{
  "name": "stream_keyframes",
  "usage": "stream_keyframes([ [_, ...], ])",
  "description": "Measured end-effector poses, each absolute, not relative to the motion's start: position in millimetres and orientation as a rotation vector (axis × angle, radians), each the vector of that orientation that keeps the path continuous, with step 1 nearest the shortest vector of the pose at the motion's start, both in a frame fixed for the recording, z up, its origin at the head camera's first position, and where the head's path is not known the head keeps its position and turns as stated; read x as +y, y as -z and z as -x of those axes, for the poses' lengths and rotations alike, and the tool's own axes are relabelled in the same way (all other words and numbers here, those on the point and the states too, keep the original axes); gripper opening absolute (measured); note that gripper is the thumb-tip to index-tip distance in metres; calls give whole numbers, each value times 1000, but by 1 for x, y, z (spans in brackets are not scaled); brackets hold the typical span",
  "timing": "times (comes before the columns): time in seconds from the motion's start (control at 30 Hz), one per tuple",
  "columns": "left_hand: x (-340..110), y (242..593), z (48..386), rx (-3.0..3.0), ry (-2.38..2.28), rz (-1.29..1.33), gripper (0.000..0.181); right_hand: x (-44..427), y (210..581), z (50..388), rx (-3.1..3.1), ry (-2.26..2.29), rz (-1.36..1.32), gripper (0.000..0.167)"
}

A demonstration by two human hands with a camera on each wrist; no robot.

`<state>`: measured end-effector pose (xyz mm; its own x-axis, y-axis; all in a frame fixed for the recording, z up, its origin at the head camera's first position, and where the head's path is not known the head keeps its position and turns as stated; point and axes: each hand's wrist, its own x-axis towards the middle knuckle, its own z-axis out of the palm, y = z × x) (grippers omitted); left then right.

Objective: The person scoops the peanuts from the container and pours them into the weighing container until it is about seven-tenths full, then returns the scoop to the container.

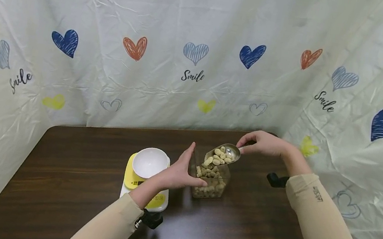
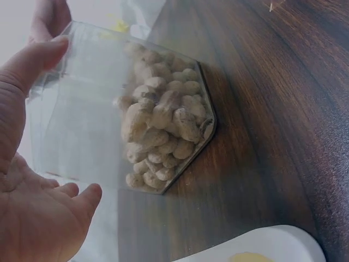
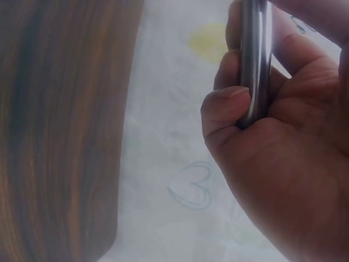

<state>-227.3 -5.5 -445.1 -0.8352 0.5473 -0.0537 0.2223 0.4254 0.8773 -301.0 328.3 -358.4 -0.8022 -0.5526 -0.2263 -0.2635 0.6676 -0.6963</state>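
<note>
A clear plastic container point(image 1: 208, 185) with unshelled peanuts point(image 2: 163, 117) in its lower part stands on the table. My left hand point(image 1: 179, 172) holds it from the left side, thumb along the near wall and fingers spread toward the far side. Above the container's opening, my right hand point(image 1: 265, 143) grips the handle of a metal scoop point(image 1: 234, 152). Several peanuts lie in the scoop's bowl, which points down and left. In the right wrist view, the fingers curl round the shiny handle point(image 3: 255, 65); the scoop's bowl is out of that view.
Left of the container, a yellow and white kitchen scale point(image 1: 132, 175) carries a white bowl point(image 1: 150, 163), partly behind my left forearm. The dark wooden table point(image 1: 63, 182) ends at a hanging cloth point(image 1: 164, 102) printed with hearts.
</note>
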Motion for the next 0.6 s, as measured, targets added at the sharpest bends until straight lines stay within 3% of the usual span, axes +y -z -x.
stream_keyframes([
  [0.3, -23, 428, 218, 2436, -1400, -723, 129, 328, 358, 299, 2557, 939, 656, 28],
  [0.6, -79, 410, 215, 2579, -1395, -806, 119, 316, 356, 289, 2630, 978, 625, 28],
])
